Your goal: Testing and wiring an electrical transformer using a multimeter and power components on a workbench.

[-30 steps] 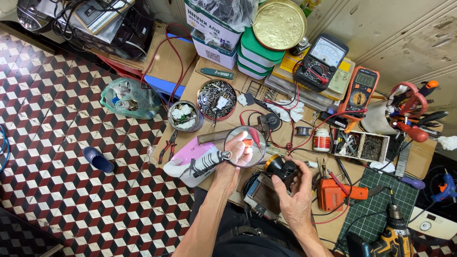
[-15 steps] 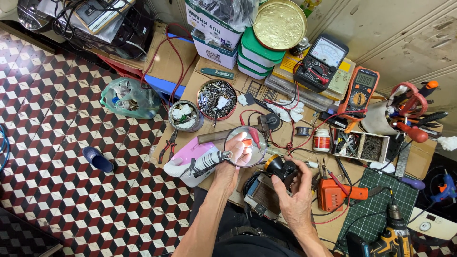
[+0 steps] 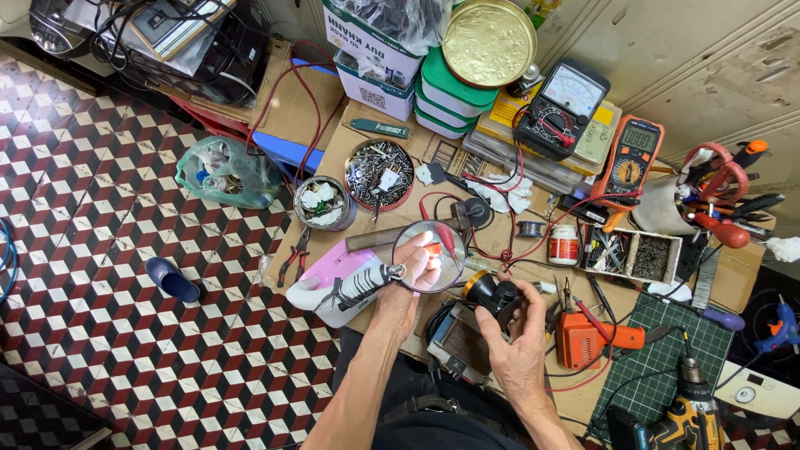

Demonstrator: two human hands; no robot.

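My left hand (image 3: 398,293) reaches under a round magnifying lens (image 3: 428,257) on a flexible arm; its fingers show enlarged through the glass, pinching a small orange-tipped part. My right hand (image 3: 518,343) grips a small black cylindrical part with a brass ring (image 3: 492,293) just right of the lens. Both hands work over a cluttered cardboard-covered workbench (image 3: 333,158). A pink and white device (image 3: 329,279) lies left of my left hand.
Two tins of screws and parts (image 3: 379,173) stand at the back left, multimeters (image 3: 560,108) and an orange meter (image 3: 631,157) at the back. An orange tool (image 3: 583,340), a green cutting mat (image 3: 667,358) and a yellow drill (image 3: 679,425) lie right. Tiled floor (image 3: 100,317) is left.
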